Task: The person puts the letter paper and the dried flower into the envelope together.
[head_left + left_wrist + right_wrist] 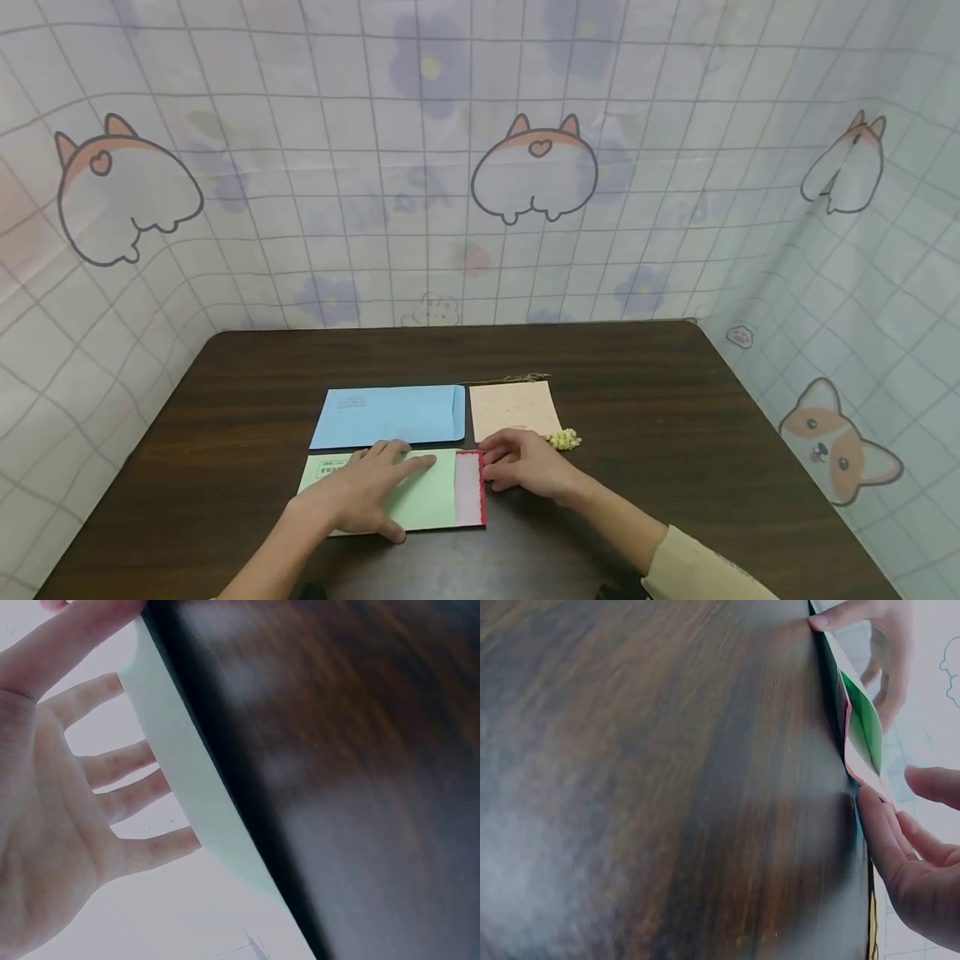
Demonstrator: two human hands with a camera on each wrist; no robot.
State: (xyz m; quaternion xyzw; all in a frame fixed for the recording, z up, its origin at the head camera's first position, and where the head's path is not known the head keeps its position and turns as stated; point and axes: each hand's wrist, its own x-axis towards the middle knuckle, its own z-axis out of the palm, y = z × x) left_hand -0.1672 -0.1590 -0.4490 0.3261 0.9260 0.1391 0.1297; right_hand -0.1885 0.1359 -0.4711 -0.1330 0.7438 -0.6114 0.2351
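Observation:
My left hand lies spread over a light green envelope, thumb near its front edge. In the left wrist view the fingers reach over the envelope's long edge. A pale pink card with a red border sticks out of the envelope's right end. At that red end is my right hand, its fingertips touching the card's edge. In the right wrist view the envelope's mouth bulges, its darker green inside showing, with the card's end within it. One right finger is held up, apart from the card.
A blue envelope lies just behind the green one. To its right is a beige sheet of paper, with yellow flowers at its front right corner and thin dry stems along its back edge. A patterned curtain surrounds the dark wooden table.

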